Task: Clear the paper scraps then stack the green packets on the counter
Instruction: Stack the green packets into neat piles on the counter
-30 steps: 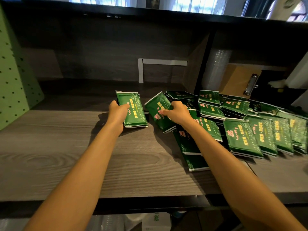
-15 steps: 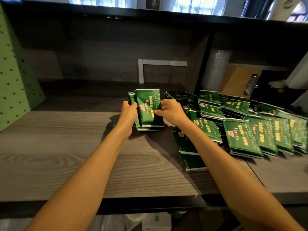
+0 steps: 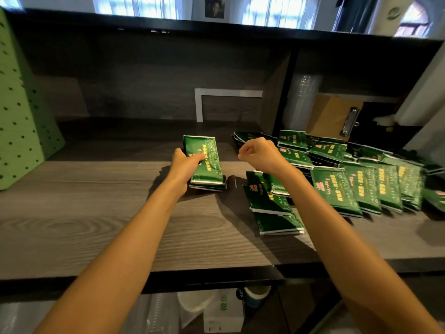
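My left grip (image 3: pixel 186 168) sits at the centre of the frame, thumb over the top and fingers curled round the left edge of a small stack of green packets (image 3: pixel 206 162). The stack lies flat on the grey wood-grain table (image 3: pixel 96 213). My right grip (image 3: pixel 261 154) hangs just right of the stack and apart from it, its fingers curled in with nothing between them. Under and beyond it, the loose green packets (image 3: pixel 337 189) spread in overlapping rows toward the right edge of the frame, some lying on each other. A green pegboard (image 3: pixel 19 116) stands at the far left. A brown clipboard (image 3: pixel 334 116) leans at the upper right, behind the loose packets.
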The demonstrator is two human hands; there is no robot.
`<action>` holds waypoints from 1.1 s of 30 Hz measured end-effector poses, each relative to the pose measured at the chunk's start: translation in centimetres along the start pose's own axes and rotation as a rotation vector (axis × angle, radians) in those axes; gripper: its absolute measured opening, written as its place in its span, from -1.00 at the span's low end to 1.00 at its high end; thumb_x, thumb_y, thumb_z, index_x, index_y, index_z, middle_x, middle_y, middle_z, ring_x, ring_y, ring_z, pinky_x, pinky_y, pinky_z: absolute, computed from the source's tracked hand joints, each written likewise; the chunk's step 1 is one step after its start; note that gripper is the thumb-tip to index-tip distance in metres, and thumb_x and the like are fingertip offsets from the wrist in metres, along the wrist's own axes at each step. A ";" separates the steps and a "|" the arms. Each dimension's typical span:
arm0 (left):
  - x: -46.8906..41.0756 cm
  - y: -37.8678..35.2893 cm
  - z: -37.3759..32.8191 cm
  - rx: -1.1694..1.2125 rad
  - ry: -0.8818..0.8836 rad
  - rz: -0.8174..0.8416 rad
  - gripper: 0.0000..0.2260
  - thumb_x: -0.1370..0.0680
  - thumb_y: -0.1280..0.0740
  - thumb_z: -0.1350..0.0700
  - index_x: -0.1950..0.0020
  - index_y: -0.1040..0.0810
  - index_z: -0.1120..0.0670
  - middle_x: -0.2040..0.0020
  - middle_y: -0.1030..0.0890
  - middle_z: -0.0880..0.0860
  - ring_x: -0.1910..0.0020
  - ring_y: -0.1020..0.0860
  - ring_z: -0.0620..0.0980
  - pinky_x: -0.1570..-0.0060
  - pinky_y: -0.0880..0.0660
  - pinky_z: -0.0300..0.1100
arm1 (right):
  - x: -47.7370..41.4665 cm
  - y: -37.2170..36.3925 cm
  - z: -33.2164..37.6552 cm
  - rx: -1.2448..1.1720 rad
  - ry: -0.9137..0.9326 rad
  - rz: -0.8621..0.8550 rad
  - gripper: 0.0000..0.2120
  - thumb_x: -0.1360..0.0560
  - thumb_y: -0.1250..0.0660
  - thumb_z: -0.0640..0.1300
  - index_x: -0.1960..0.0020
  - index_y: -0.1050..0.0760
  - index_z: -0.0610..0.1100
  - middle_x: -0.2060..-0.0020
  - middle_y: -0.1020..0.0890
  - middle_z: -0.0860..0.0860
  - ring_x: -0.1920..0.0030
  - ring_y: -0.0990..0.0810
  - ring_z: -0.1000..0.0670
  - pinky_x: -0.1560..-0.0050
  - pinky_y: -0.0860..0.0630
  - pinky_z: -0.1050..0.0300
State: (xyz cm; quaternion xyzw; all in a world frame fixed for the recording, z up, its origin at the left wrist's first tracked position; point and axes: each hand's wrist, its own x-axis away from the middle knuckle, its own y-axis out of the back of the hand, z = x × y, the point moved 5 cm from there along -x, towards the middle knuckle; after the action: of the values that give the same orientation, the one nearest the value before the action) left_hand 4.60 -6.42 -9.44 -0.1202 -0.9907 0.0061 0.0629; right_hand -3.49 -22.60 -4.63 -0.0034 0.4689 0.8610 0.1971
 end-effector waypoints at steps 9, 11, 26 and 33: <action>2.1 -0.6 -1.1 -0.073 -0.007 0.038 -0.62 -0.50 -0.35 0.23 -0.27 -0.34 0.21 -0.14 -0.54 0.21 0.06 -0.57 0.12 0.35 -0.49 -0.13 | 5.6 -1.2 -1.4 0.525 0.010 0.131 -0.70 -0.59 -0.16 -0.06 -0.15 -0.53 -0.22 -0.06 -0.60 -0.19 -0.15 -0.51 -0.22 -0.28 -0.31 -0.14; 2.4 0.0 -0.8 -0.077 0.000 0.019 -0.63 -0.49 -0.35 0.22 -0.26 -0.34 0.21 -0.15 -0.54 0.21 0.04 -0.58 0.13 0.32 -0.50 -0.12 | 5.8 -2.2 -1.5 0.537 -0.021 0.156 -0.69 -0.62 -0.10 -0.08 -0.18 -0.50 -0.22 -0.15 -0.54 -0.21 -0.31 -0.38 -0.23 -0.42 0.02 -0.28; -0.2 4.5 -1.2 0.012 -0.073 -0.253 -0.76 -0.52 -0.31 0.24 -0.06 -0.27 0.12 -0.05 -0.45 0.09 0.05 -0.50 0.05 0.11 -0.46 -0.10 | 0.8 -7.2 3.2 0.339 0.096 0.326 -0.54 -0.62 -0.09 -0.14 -0.51 -0.14 0.00 -0.46 -0.29 -0.09 -0.45 -0.23 -0.15 -0.43 0.12 -0.26; -1.3 4.3 -1.0 -0.007 -0.124 -0.293 -0.58 -0.52 -0.31 0.20 -0.34 -0.28 0.19 -0.24 -0.43 0.16 -0.12 -0.51 0.09 0.05 -0.48 -0.10 | -0.3 -4.9 1.5 0.546 -0.141 0.155 -0.17 -0.35 -0.22 0.44 -0.30 -0.42 -0.22 -0.39 -0.30 -0.23 -0.42 -0.18 -0.25 -0.42 -0.05 -0.17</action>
State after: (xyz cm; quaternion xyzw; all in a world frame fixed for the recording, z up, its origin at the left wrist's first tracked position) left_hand 7.00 -2.51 -8.74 0.0262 -0.9997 0.0009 0.0014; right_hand -1.21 -19.09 -7.69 0.1455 0.6670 0.7137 0.1567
